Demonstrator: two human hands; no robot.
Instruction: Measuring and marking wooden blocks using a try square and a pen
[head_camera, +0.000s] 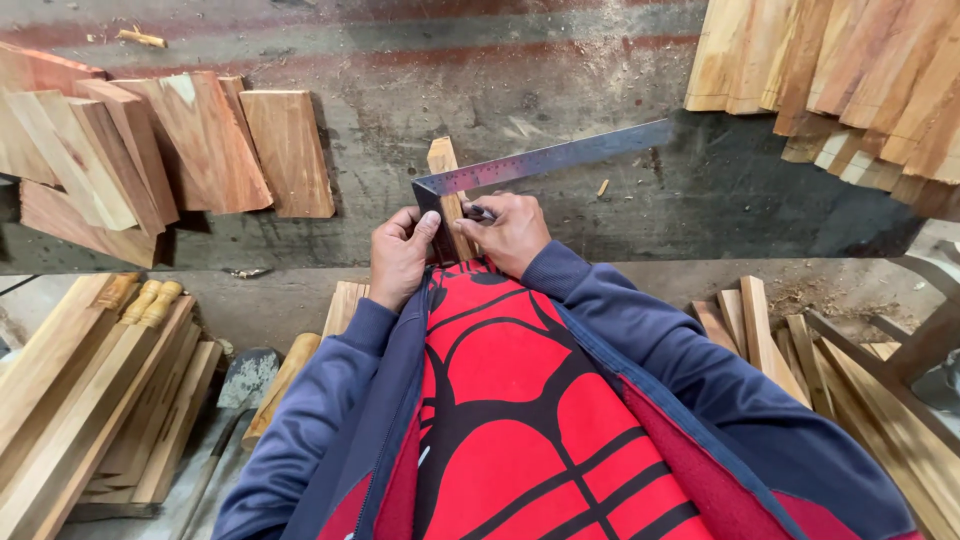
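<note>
A narrow wooden strip (443, 160) lies on the workbench (560, 90), pointing away from me. A steel try square (545, 160) rests across it, its long blade running to the upper right. My left hand (399, 255) presses the square's short arm against the strip near my body. My right hand (508, 230) grips a dark pencil (479, 213), its tip at the square's edge on the strip. The near end of the strip is hidden behind my hands and red-and-black shirt.
Short wooden boards (200, 140) are piled on the bench at the left, and a heap of pale boards (850, 70) at the upper right. Long slats and turned legs (100, 380) lie on the floor at left, more slats (780, 340) at right.
</note>
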